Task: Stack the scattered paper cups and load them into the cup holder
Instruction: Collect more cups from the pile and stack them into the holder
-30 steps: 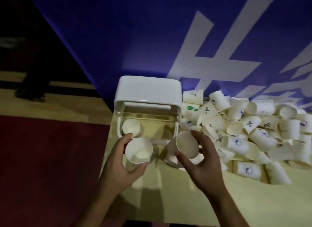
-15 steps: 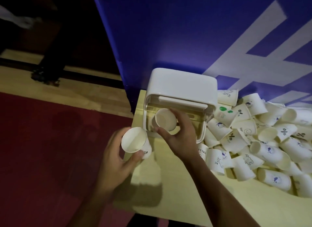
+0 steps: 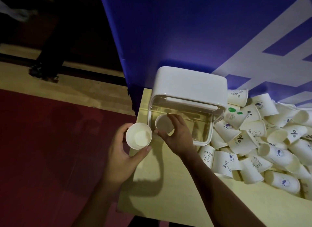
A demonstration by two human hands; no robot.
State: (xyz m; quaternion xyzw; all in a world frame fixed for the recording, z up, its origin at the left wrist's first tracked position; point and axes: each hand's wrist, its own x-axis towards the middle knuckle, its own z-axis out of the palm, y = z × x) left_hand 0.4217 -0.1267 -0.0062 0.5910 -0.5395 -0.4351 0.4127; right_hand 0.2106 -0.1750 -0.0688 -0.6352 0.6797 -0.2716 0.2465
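A white cup holder (image 3: pixel 189 84) with a clear open front stands at the table's far left corner. My right hand (image 3: pixel 177 137) grips a paper cup (image 3: pixel 163 126) by its rim at the holder's left front opening, mouth up. My left hand (image 3: pixel 121 152) holds another white paper cup (image 3: pixel 139 138) upright, just left of the holder, over the table's left edge. A large heap of scattered paper cups (image 3: pixel 263 142), many with blue prints, lies to the right of the holder.
The pale yellow table (image 3: pixel 177 193) ends at its left edge just under my left hand; beyond it is a dark red floor (image 3: pixel 50 159). A blue banner (image 3: pixel 194 32) with white shapes rises right behind the holder and the cups.
My right hand has carried its cup from the table's middle to the holder's left front opening. My left hand, with its cup, has shifted left of the holder. The camera has panned left.
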